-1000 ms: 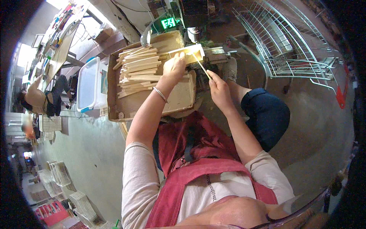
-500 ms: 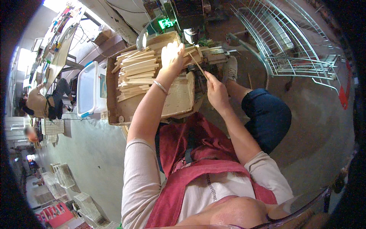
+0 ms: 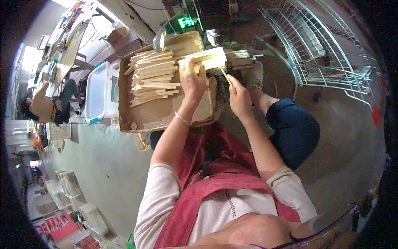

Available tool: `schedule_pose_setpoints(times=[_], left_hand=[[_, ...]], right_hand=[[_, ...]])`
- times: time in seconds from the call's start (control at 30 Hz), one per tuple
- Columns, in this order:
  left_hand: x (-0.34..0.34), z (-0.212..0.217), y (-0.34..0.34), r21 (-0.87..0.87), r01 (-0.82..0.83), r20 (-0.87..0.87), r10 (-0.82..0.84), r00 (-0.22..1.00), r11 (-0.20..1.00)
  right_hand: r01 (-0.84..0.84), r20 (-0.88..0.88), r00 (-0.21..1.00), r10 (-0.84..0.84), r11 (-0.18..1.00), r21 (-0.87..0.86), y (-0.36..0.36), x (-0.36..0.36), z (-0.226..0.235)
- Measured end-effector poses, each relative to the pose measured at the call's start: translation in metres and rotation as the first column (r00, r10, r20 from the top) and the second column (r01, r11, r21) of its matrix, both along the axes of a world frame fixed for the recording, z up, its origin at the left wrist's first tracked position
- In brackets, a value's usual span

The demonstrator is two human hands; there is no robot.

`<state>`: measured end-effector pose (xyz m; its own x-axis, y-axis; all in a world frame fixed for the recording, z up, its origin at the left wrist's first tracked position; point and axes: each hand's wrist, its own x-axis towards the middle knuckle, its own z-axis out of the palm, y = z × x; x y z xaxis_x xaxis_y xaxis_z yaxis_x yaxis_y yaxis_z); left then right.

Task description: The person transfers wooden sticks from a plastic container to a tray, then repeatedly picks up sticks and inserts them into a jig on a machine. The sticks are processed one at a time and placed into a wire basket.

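Left hand [image 3: 193, 79]: gripping a pale rectangular wooden block [image 3: 204, 58] above a brown cardboard tray [image 3: 143, 118]. Right hand [image 3: 239, 96]: pinching a thin wooden stick [image 3: 224, 75] just beside the block. Tray: loose flat wooden slats [image 3: 151, 76], stacked. Left: white plastic bin [image 3: 98, 92].

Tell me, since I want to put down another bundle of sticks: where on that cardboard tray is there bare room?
The cardboard tray is bare along its near edge, below the pile of wooden sticks and beside the left hand's wrist. The far half is crowded with sticks. At the right, the left hand holds a stick bundle and the right hand works close by.
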<state>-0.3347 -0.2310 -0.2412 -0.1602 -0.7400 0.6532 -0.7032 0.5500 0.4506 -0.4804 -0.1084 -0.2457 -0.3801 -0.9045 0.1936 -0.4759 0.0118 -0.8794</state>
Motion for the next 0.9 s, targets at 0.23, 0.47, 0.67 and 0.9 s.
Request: schedule_pose_setpoints(times=[0.23,0.47,0.67,0.9], left_hand=[[0.025,-0.011,0.016,0.705,0.178,-0.408,0.188,0.893,0.686],[0.021,-0.004,0.002,0.737,0.117,-0.34,0.216,0.915,0.665],[0.028,0.002,0.004,0.751,0.263,-0.473,0.216,0.854,0.606],[0.025,-0.002,0.0,0.566,0.689,-0.821,0.389,0.419,0.453]], right_hand=[[-0.031,0.035,0.999,0.031,0.999,0.018,-0.001,0.0,0.0],[-0.022,0.017,1.0,0.022,1.0,0.006,-0.002,-0.004,-0.002],[-0.013,0.025,1.0,0.013,1.0,-0.014,-0.001,-0.005,-0.003],[-0.01,0.024,1.0,0.011,1.0,-0.025,-0.001,-0.004,-0.004]])
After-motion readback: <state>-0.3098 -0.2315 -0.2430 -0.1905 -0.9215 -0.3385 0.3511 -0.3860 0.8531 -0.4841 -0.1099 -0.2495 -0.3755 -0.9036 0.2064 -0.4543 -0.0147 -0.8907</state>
